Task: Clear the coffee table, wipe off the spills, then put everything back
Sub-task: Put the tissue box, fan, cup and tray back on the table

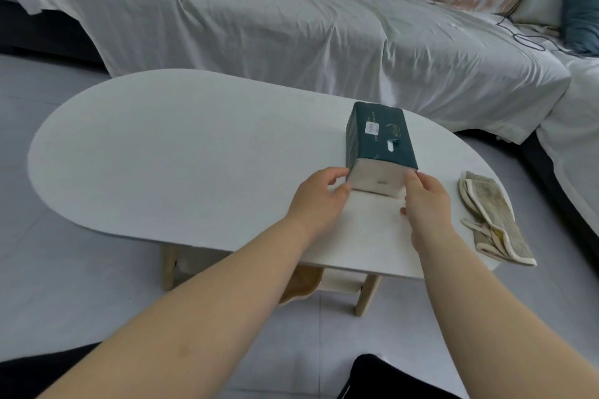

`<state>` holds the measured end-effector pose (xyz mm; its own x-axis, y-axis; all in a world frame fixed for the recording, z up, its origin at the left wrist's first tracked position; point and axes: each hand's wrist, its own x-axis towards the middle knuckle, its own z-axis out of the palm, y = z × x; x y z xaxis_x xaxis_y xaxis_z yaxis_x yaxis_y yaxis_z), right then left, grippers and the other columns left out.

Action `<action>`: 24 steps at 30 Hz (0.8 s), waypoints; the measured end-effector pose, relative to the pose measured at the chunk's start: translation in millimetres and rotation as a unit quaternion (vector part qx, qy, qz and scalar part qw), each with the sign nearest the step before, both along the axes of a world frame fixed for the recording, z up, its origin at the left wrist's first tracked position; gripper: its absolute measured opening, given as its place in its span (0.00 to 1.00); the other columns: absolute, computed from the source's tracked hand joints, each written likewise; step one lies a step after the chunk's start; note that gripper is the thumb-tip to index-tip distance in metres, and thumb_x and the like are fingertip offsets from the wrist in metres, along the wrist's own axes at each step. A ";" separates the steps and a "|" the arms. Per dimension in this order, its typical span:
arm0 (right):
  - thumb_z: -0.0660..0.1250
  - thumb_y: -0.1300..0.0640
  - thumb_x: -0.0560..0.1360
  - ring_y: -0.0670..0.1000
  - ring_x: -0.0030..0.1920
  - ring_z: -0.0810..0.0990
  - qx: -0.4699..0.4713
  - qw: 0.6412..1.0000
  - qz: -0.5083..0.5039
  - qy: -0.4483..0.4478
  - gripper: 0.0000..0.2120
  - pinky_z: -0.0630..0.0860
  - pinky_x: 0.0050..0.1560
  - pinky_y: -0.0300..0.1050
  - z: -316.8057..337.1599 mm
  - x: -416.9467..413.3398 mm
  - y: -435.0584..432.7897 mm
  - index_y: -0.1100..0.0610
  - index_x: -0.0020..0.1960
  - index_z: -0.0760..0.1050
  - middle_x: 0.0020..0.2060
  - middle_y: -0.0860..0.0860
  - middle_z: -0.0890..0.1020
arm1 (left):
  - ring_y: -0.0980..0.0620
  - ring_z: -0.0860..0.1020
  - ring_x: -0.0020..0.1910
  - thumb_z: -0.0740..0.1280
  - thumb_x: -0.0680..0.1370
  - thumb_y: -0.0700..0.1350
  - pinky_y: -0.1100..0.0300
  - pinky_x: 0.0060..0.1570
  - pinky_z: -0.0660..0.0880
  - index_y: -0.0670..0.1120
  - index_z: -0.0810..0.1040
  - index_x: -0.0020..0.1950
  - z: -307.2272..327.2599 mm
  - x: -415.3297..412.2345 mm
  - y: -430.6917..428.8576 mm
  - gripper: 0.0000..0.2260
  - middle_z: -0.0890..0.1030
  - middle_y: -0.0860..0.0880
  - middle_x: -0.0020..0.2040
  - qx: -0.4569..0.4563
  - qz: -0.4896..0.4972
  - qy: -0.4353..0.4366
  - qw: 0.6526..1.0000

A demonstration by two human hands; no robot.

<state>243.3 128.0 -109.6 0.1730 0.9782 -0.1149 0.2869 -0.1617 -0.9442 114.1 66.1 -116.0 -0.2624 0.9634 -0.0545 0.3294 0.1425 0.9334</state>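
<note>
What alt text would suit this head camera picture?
A person's left hand and right hand grip the near end of a green tissue pack on a white oval coffee table. A folded cloth lies to its right, a covered sofa behind.

Left arm: bare, stretched forward from the lower left, wrist straight. Left hand (pixel 319 193): back uppermost, fingers curled round the near left corner of the tissue pack (pixel 377 139), thumb by its end face. Right arm: bare, stretched forward from the lower right. Right hand (pixel 424 201): back uppermost, fingers curled against the pack's near right corner. Hands apart, roughly level.
</note>
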 end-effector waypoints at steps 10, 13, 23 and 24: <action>0.61 0.63 0.74 0.42 0.20 0.74 -0.103 0.949 0.297 -0.027 0.11 0.68 0.21 0.32 -41.2 -3.9 -144.7 0.54 0.35 0.75 0.23 0.47 0.80 | 0.52 0.78 0.38 0.65 0.73 0.40 0.67 0.35 0.71 0.53 0.77 0.32 -77.0 -48.9 -155.0 0.12 0.80 0.55 0.32 -0.035 0.214 -0.086 0.972; 0.61 0.61 0.75 0.44 0.36 0.80 -0.178 0.897 0.382 -0.134 0.07 0.72 0.34 0.31 -77.2 -19.9 -154.9 0.57 0.50 0.76 0.39 0.48 0.82 | 0.44 0.76 0.51 0.64 0.74 0.42 0.62 0.45 0.68 0.45 0.79 0.49 -117.1 -64.5 -153.8 0.07 0.81 0.43 0.49 -0.161 0.209 -0.062 0.963; 0.61 0.56 0.73 0.57 0.75 0.48 -0.073 0.735 0.478 -0.475 0.34 0.54 0.73 0.53 -171.5 -77.6 -119.9 0.54 0.73 0.47 0.76 0.54 0.48 | 0.44 0.67 0.68 0.63 0.75 0.47 0.59 0.61 0.64 0.42 0.61 0.70 -181.9 -100.7 -121.0 0.25 0.68 0.41 0.70 -0.229 0.157 -0.024 0.960; 0.61 0.55 0.74 0.56 0.75 0.47 -0.069 0.726 0.478 -0.490 0.34 0.51 0.73 0.52 -177.6 -81.9 -117.3 0.53 0.74 0.46 0.76 0.53 0.46 | 0.44 0.65 0.69 0.62 0.75 0.48 0.58 0.63 0.63 0.42 0.60 0.71 -185.9 -103.0 -117.8 0.26 0.66 0.42 0.71 -0.228 0.162 -0.019 0.960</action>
<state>161.4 10.7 -287.2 -0.5123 0.6967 -0.5022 0.8532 0.4799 -0.2046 11.0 -51.7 -301.9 -0.5332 0.7061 -0.4659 0.1661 0.6274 0.7608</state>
